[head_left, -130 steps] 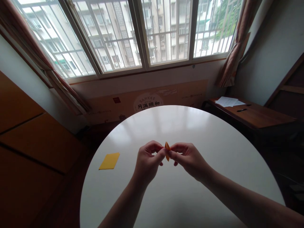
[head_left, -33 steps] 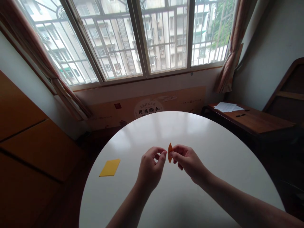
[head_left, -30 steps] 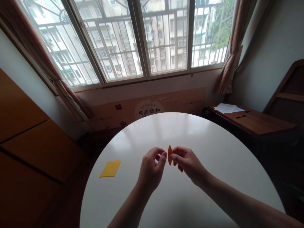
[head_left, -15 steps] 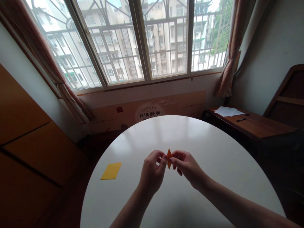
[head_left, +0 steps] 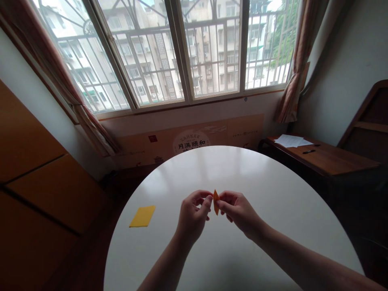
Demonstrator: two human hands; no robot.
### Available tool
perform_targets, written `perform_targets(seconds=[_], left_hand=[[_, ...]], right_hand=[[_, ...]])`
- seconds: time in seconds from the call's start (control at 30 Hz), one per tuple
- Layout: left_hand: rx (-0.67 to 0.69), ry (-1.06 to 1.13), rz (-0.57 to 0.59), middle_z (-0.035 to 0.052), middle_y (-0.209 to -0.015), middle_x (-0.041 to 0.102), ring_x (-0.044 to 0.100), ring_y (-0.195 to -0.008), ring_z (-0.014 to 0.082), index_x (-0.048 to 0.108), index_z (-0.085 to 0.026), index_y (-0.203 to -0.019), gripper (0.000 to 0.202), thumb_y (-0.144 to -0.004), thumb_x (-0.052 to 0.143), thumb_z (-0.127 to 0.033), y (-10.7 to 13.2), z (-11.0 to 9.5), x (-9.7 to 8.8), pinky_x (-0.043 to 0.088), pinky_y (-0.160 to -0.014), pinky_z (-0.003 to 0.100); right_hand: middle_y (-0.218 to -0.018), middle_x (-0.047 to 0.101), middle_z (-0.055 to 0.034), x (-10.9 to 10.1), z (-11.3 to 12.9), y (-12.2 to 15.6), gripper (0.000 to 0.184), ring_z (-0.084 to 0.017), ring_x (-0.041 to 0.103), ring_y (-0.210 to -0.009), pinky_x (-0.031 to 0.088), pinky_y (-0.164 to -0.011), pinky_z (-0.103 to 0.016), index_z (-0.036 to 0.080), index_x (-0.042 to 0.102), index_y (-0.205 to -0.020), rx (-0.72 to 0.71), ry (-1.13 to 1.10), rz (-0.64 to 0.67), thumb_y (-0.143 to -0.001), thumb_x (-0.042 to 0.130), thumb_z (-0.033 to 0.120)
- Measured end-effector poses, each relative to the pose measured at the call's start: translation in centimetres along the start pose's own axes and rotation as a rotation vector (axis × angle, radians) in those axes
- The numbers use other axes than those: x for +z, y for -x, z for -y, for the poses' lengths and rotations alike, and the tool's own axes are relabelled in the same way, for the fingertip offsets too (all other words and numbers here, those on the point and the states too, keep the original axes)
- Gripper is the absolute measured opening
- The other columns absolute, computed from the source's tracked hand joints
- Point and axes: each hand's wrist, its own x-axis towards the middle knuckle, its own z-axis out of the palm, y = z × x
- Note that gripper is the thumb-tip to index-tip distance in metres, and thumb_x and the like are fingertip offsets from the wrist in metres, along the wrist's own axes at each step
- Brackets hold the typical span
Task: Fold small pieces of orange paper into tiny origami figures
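A small folded piece of orange paper (head_left: 216,201) is held upright above the round white table (head_left: 273,210). My left hand (head_left: 192,218) pinches its left edge between thumb and forefinger. My right hand (head_left: 238,210) pinches its right edge, the other fingers curled under. Both hands meet at the paper over the table's middle. A flat stack of yellow paper (head_left: 142,216) lies on the table to the left, well apart from my hands.
A dark wooden desk (head_left: 327,155) with white sheets (head_left: 291,140) and a black pen (head_left: 308,152) stands at the right. A printed cardboard panel (head_left: 190,139) leans under the barred window (head_left: 182,52). Wooden cabinets (head_left: 39,190) line the left side.
My left hand's fingertips, a little apart from the paper a second ago, now pinch it again. The view has tilted up slightly. The yellow stack has not moved.
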Motion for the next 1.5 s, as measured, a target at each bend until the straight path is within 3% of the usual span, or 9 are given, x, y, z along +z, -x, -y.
perform_targets(seconds=[0.13, 0.3, 0.43, 0.63, 0.83, 1.07, 1.3, 1.4, 1.5], left_hand=[[-0.014, 0.011, -0.013, 0.0029, -0.063, 0.064, 0.056, -0.051, 0.0125, 0.071, -0.012, -0.084, 0.026, -0.082, 0.064, -0.036, -0.02, -0.08, -0.01, 0.048, -0.039, 0.020], [-0.014, -0.008, 0.052, 0.0051, -0.066, 0.066, 0.055, -0.051, 0.0122, 0.074, -0.011, -0.084, 0.028, -0.081, 0.066, -0.038, -0.06, -0.05, -0.01, 0.049, -0.039, 0.020], [-0.003, -0.016, 0.008, 0.0053, -0.067, 0.067, 0.055, -0.052, 0.0122, 0.073, -0.012, -0.080, 0.025, -0.079, 0.068, -0.036, -0.05, -0.15, 0.03, 0.049, -0.040, 0.020], [-0.067, 0.185, -0.024, 0.0006, -0.063, 0.064, 0.052, -0.046, 0.0092, 0.069, -0.014, -0.081, 0.021, -0.079, 0.068, -0.035, -0.02, -0.17, 0.21, 0.047, -0.038, 0.018], [-0.180, 0.338, -0.011, 0.0004, -0.068, 0.066, 0.057, -0.047, 0.0095, 0.064, -0.015, -0.081, 0.016, -0.076, 0.068, -0.030, -0.15, -0.48, 0.20, 0.048, -0.039, 0.018], [-0.318, 0.461, 0.028, 0.0018, -0.074, 0.068, 0.056, -0.046, 0.0077, 0.064, -0.014, -0.085, 0.024, -0.074, 0.072, -0.034, -0.04, -0.89, 0.30, 0.044, -0.038, 0.016], [-0.337, 0.380, 0.075, 0.0014, -0.076, 0.066, 0.058, -0.049, 0.0087, 0.061, -0.015, -0.079, 0.023, -0.072, 0.073, -0.034, 0.08, -0.98, 0.40, 0.041, -0.038, 0.016], [-0.340, 0.354, 0.122, 0.0018, -0.074, 0.066, 0.059, -0.051, 0.0097, 0.061, -0.015, -0.077, 0.024, -0.073, 0.072, -0.036, 0.16, -0.93, 0.50, 0.042, -0.040, 0.016], [-0.350, 0.412, 0.094, 0.0014, -0.074, 0.065, 0.057, -0.052, 0.0090, 0.062, -0.015, -0.079, 0.025, -0.073, 0.073, -0.036, 0.14, -0.75, 0.59, 0.042, -0.041, 0.016]], right_hand=[[-0.060, 0.059, 0.0009, -0.07, -0.15, -0.09, 0.019, -0.008, 0.040, -0.048, 0.029, -0.044, -0.022, 0.014, 0.070, -0.074, 0.005, -0.009, -0.002, -0.077, 0.071, 0.033], [-0.060, 0.058, 0.0010, -0.10, -0.22, -0.29, 0.022, -0.008, 0.039, -0.049, 0.030, -0.044, -0.021, 0.014, 0.071, -0.075, -0.017, -0.001, -0.002, -0.078, 0.072, 0.036], [-0.066, 0.061, -0.0008, -0.03, -0.33, -0.21, 0.025, -0.008, 0.040, -0.050, 0.030, -0.043, -0.021, 0.015, 0.072, -0.079, -0.077, 0.055, 0.002, -0.081, 0.073, 0.040], [-0.075, 0.064, -0.0023, -0.04, -0.49, -0.13, 0.025, -0.011, 0.047, -0.057, 0.033, -0.044, -0.021, 0.017, 0.073, -0.089, -0.120, 0.088, 0.019, -0.081, 0.076, 0.041], [-0.079, 0.066, -0.0036, -0.14, -0.59, -0.38, 0.030, -0.011, 0.050, -0.059, 0.036, -0.045, -0.021, 0.017, 0.071, -0.088, -0.068, 0.028, -0.020, -0.079, 0.077, 0.046], [-0.078, 0.064, -0.0029, -0.06, -0.75, -0.49, 0.035, -0.013, 0.050, -0.062, 0.034, -0.043, -0.020, 0.018, 0.069, -0.093, 0.020, -0.077, -0.040, -0.078, 0.076, 0.048], [-0.068, 0.057, -0.0002, -0.15, -0.50, -0.35, 0.031, -0.012, 0.048, -0.060, 0.035, -0.043, -0.020, 0.016, 0.069, -0.082, 0.008, -0.096, -0.074, -0.079, 0.074, 0.046], [-0.070, 0.057, -0.0008, -0.21, -0.22, -0.32, 0.033, -0.012, 0.049, -0.061, 0.035, -0.043, -0.019, 0.016, 0.068, -0.078, 0.015, -0.139, -0.067, -0.080, 0.073, 0.048], [-0.074, 0.061, -0.0018, -0.20, -0.15, -0.31, 0.032, -0.012, 0.051, -0.064, 0.034, -0.042, -0.018, 0.017, 0.070, -0.083, 0.011, -0.162, -0.039, -0.080, 0.074, 0.049]])
